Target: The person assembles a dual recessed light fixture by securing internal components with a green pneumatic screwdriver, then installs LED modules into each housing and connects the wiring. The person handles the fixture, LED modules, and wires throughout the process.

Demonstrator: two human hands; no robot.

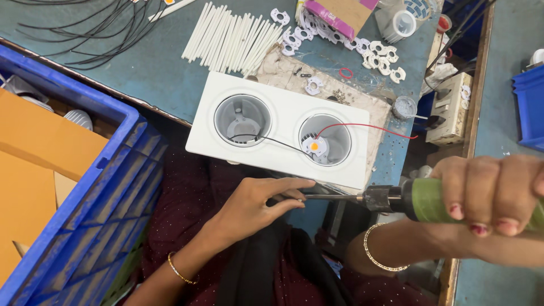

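A white rectangular twin-lamp housing rests on the bench edge above my lap. Its left cup holds a black wire; its right cup holds a small round LED chip with an orange centre and a red wire running off to the right. My right hand is wrapped around the green handle of a screwdriver lying level, its shaft pointing left. My left hand pinches the tip of that shaft just below the housing's near edge.
A blue plastic crate with cardboard stands at my left. Farther back lie a bundle of white tubes, black wires, several white plastic clips, a cardboard box and a power socket block.
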